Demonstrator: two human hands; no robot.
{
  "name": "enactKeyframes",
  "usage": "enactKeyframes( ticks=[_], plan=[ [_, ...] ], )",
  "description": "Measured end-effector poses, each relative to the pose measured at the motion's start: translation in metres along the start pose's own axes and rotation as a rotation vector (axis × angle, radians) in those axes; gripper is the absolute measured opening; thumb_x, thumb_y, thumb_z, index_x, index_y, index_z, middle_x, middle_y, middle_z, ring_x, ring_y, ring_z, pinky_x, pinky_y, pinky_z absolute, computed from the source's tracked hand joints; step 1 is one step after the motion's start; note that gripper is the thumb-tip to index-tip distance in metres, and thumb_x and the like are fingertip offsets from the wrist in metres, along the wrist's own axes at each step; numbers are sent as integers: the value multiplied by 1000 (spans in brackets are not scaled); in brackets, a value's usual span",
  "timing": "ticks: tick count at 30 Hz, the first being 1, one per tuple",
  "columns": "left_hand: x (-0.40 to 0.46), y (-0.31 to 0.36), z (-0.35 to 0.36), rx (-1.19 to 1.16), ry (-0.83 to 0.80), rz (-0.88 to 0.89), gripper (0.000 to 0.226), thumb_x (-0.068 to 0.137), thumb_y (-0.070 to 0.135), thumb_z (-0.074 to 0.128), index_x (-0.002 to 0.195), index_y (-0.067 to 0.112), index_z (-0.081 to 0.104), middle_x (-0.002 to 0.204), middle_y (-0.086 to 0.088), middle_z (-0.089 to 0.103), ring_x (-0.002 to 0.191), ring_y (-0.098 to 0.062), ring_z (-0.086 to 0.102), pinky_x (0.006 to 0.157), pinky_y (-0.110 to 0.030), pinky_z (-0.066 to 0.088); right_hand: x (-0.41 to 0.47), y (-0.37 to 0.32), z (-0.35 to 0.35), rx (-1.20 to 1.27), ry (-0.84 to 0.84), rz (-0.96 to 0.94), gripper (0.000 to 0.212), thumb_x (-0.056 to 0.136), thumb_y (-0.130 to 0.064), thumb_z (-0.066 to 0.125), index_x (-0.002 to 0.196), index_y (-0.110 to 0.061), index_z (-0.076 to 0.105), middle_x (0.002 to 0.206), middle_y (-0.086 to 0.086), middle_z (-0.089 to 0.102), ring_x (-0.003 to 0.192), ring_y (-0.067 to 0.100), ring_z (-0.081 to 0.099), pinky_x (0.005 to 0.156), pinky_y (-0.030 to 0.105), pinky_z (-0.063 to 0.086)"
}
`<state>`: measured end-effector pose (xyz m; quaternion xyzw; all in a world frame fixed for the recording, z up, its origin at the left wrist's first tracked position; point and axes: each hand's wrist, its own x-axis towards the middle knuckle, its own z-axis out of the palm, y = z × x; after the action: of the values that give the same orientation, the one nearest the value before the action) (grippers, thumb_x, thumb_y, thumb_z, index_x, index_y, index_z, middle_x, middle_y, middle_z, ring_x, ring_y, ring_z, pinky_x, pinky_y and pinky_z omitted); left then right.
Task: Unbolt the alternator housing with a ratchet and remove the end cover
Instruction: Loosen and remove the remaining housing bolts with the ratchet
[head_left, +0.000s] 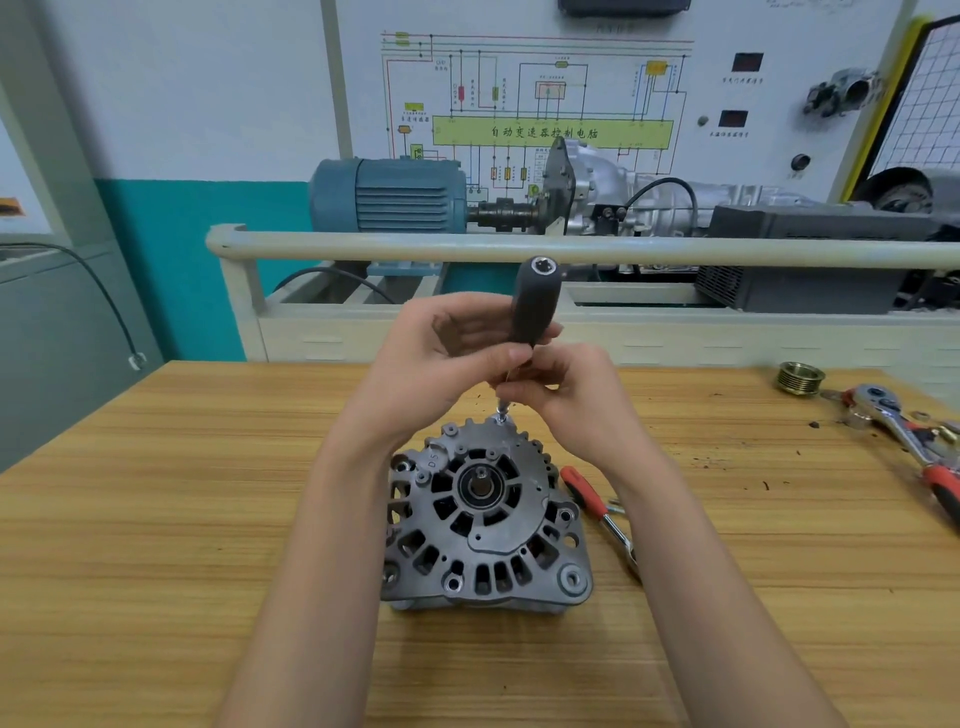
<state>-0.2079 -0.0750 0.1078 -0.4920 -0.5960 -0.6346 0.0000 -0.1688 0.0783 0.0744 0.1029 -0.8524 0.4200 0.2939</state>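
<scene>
The grey alternator (485, 519) stands on the wooden bench (156, 519) with its vented end cover facing up. A black-handled driver (535, 299) stands upright over a bolt at the housing's far rim, its tip (501, 415) on the bolt. My left hand (436, 358) holds the lower part of the handle from the left. My right hand (566, 400) pinches the driver's shaft just below the handle. A small red-handled ratchet (597, 506) lies on the bench right of the alternator.
A larger red-handled ratchet (909, 436) and loose sockets lie at the bench's right edge, beside a grooved pulley (800, 378). Behind the bench runs a white rail (571, 249) with a blue motor (389, 195) and gearbox rig.
</scene>
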Motion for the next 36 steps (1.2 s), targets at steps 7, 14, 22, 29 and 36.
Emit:
enactKeyframes(
  ticks=[7,14,22,29,36],
  plan=[
    [4,-1,9,95,160,27,33,62,5,83,90,8,65,88,-6,72,87,-19,72,84,-30,56,-1,-2,0,53,61,-7,26,71,-8,81,72,-30,67,73,-6,71,72,11,68,70,30,55],
    [2,0,5,87,120,34,34,73,-7,75,103,7,67,95,-10,73,91,-19,72,85,-29,55,0,1,-1,8,-12,13,29,81,0,70,76,-29,67,71,-12,69,74,6,66,75,28,53],
    [2,-1,5,1,40,26,36,71,0,75,106,5,66,94,1,74,94,-16,71,84,-24,53,0,0,-1,22,49,-3,17,75,-4,77,76,-19,70,71,-7,71,72,9,68,73,33,54],
    [4,-4,7,110,234,52,30,61,-3,85,81,7,65,81,-5,73,81,-21,72,76,-31,56,-1,-3,1,11,5,-16,35,77,-6,77,77,-39,66,77,-13,70,76,4,67,75,24,54],
    [2,-3,5,-12,-31,6,36,79,-5,68,114,0,62,102,-10,72,101,-19,69,89,-27,53,-1,-1,0,-44,43,-17,27,79,-2,73,70,-27,69,66,-19,66,73,5,67,73,29,53]
  ],
)
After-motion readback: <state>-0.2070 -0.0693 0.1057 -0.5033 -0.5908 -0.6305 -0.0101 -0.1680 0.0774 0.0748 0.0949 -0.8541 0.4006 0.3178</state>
